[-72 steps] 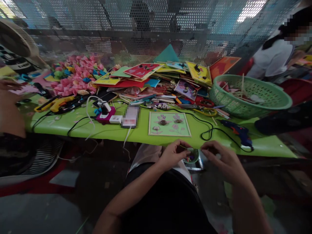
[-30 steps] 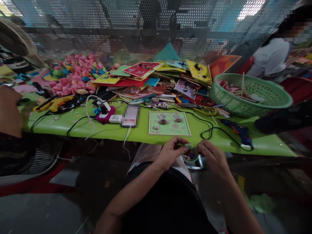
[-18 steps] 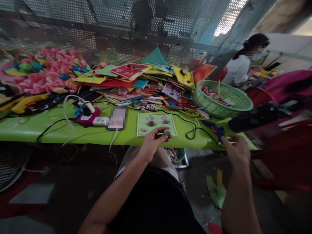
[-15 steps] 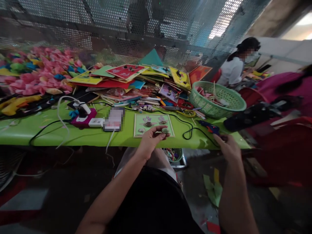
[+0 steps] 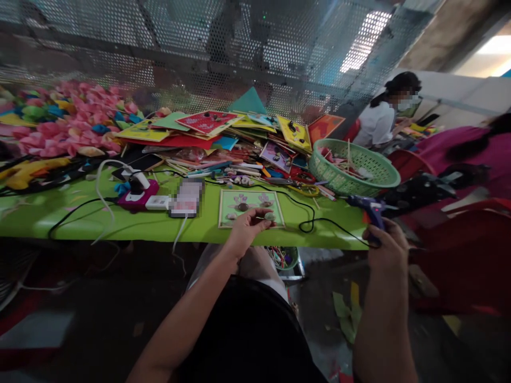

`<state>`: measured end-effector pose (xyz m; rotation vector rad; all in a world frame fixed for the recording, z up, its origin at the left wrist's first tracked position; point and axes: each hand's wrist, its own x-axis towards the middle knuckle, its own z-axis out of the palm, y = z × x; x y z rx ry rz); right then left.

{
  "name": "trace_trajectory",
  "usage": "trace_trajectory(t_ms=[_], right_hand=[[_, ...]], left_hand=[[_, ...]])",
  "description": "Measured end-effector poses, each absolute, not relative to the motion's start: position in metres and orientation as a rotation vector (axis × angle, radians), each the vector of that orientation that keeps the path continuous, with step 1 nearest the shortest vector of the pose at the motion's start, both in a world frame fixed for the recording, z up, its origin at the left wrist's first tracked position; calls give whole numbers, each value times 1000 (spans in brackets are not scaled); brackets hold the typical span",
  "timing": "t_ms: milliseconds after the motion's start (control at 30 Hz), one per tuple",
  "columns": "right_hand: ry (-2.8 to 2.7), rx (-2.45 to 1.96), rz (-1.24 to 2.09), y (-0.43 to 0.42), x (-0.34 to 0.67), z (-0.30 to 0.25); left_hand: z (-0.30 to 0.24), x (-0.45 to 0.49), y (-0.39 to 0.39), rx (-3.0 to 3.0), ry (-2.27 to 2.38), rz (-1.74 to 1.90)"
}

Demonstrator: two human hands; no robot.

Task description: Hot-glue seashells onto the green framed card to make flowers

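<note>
Between the thumb and fingers of my left hand (image 5: 249,230) is a small pale greenish stone (image 5: 270,216), just over the lower right part of a framed green picture (image 5: 227,198). That picture lies flat on the table and carries purple shapes, a dark round stone (image 5: 243,207) and a pale stone (image 5: 232,216). At the table's right end my right hand (image 5: 388,242) is closed around the handle of a blue glue gun (image 5: 373,208), lifted off the surface with its nozzle to the left. A black cord (image 5: 319,219) runs from it across the table.
A phone (image 5: 187,198) and a purple power strip (image 5: 138,196) lie left of the picture. Behind are heaped cards (image 5: 207,123), pens, scissors (image 5: 305,190) and a green basket (image 5: 355,167). Pink paper flowers (image 5: 80,117) pile up far left. Two people sit at the right.
My right hand has taken hold of the glue gun and raised it from the table, moving slightly right. My left hand stays near the picture with the stone.
</note>
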<state>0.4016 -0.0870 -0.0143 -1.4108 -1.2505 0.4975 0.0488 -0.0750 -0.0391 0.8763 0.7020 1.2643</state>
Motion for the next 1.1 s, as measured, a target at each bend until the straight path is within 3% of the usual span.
trace_trajectory(t_ms=[233,633,800,1100], right_hand=[[-1120,-1347,934,-120,361,11],[-1286,-1357,1243,-122,326,9],[-1334,-1343,1274,-121,311,10],[-1561,-1426,1013,-118,299,8]], left_hand=[[-39,50,-78,854,633,1279],[-44,52,-79,871,614,1275],[-46,53,-79,871,615,1281],[-50,53,-76,916,607,1281]])
